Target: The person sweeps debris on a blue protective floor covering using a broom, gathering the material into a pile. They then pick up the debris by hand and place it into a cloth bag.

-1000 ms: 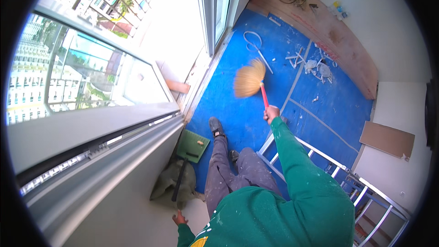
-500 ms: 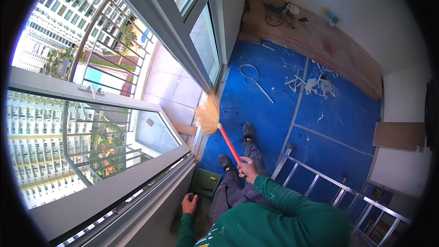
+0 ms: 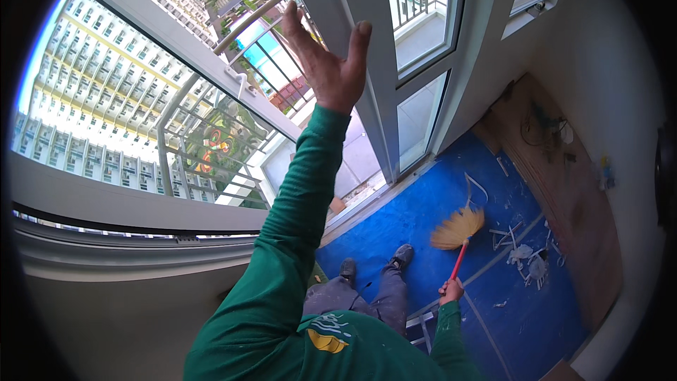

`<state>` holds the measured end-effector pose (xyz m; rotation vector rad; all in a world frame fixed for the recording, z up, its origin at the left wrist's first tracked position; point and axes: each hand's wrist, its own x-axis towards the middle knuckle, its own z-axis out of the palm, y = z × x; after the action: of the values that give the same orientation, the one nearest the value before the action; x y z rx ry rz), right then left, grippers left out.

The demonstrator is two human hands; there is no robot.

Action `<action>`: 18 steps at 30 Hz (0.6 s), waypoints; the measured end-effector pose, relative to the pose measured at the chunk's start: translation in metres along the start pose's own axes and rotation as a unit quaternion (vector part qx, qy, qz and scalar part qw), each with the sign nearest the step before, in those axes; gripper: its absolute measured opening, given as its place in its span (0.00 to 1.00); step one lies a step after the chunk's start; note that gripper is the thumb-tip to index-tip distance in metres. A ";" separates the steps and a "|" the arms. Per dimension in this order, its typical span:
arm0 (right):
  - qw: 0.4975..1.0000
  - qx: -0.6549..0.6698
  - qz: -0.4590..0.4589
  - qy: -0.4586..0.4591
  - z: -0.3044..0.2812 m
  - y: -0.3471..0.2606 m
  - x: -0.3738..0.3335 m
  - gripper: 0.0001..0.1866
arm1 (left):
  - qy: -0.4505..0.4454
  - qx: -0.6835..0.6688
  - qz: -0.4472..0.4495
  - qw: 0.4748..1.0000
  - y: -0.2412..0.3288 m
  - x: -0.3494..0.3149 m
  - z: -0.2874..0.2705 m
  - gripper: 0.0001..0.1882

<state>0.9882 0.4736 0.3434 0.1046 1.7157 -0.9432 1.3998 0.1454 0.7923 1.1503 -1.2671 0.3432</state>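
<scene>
My left hand (image 3: 330,74) is raised high at arm's length in front of the open glass door (image 3: 211,127) and the white door frame (image 3: 352,7). Its fingers and thumb are spread, with nothing in them. Lower right, my right hand (image 3: 451,290) grips the red handle of a soft broom (image 3: 458,231). The tan fan of bristles lies over the blue-covered floor (image 3: 381,219), close to a thin white looped strip (image 3: 479,190). White scraps and crumpled plastic (image 3: 530,262) lie to the right of the broom.
Brown boards (image 3: 585,219) lie along the right wall with small items on them. Part of a metal ladder (image 3: 421,331) shows beside my legs. A raised sill (image 3: 374,194) borders the tiled balcony, and a railing (image 3: 257,17) stands beyond.
My left hand has risen from low beside the green dustpan to the doorway, fingers spread. My right hand has carried the broom from the door sill rightward over the floor. The view has turned.
</scene>
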 end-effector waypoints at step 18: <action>0.995 -0.037 0.083 -0.029 0.100 -0.007 0.068 0.08 | 0.047 0.033 -0.052 0.997 -0.010 -0.012 0.039 0.51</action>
<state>1.0372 0.3800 0.2835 0.1665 1.6588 -0.7522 1.3812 0.1134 0.7724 1.2371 -1.1172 0.3588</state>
